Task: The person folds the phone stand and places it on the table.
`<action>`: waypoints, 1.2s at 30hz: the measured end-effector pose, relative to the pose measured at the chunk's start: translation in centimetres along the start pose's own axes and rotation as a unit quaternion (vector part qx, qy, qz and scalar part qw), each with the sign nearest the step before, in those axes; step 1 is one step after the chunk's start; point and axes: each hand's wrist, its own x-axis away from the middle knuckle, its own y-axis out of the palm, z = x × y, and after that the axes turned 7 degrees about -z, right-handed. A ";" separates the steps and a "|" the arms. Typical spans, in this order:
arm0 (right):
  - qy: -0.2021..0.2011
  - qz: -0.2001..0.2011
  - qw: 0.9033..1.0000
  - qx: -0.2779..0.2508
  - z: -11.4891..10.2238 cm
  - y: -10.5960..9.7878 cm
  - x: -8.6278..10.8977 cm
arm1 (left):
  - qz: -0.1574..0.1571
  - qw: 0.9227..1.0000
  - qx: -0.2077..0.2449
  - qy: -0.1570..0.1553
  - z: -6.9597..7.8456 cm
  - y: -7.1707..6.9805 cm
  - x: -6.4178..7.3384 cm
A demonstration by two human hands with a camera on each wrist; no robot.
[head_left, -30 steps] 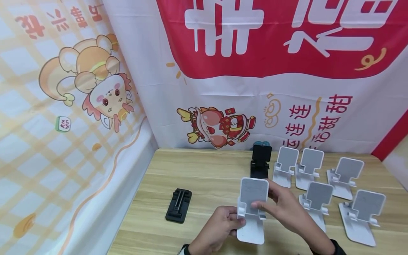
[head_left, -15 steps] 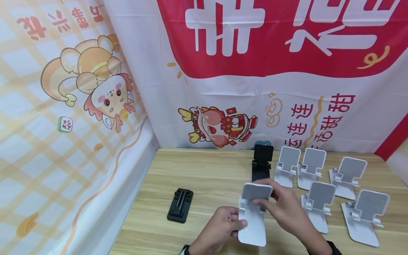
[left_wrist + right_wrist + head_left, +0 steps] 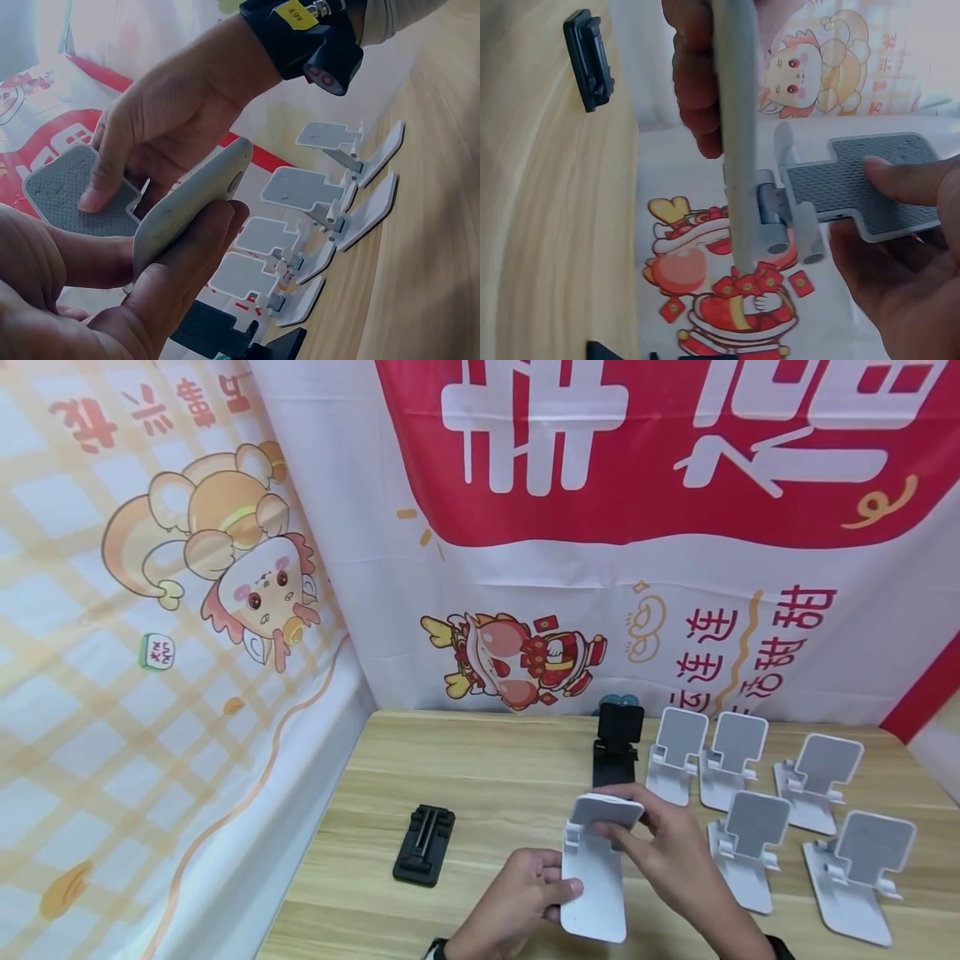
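Note:
A white phone stand [image 3: 594, 893] with a grey padded back plate is held up in both hands, over the front of the table. My left hand [image 3: 527, 893] grips the edge of its white base, thumb on the upper face. With thumb and fingers, my right hand [image 3: 663, 852] pinches the grey plate [image 3: 870, 187], thumb on the textured pad. In the right wrist view the plate sticks out roughly square to the base [image 3: 737, 135], joined by a hinge [image 3: 769, 210].
Several unfolded white phone stands [image 3: 750, 827] stand on the right of the wooden table [image 3: 480, 752]. A black unfolded stand [image 3: 619, 727] is at the back, behind my right hand. A folded black stand [image 3: 424, 843] lies to the left. Printed cloth [image 3: 360, 568] hangs behind.
The grey plate has tipped back away from me, so its face looks shorter in the head view. My right hand moved with it; my left keeps its grip on the base.

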 end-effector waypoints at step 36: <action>-0.308 0.046 0.929 0.200 -2.4 3.2 2.6 | 0.039 0.995 0.061 0.075 1.6 -3.5 0.3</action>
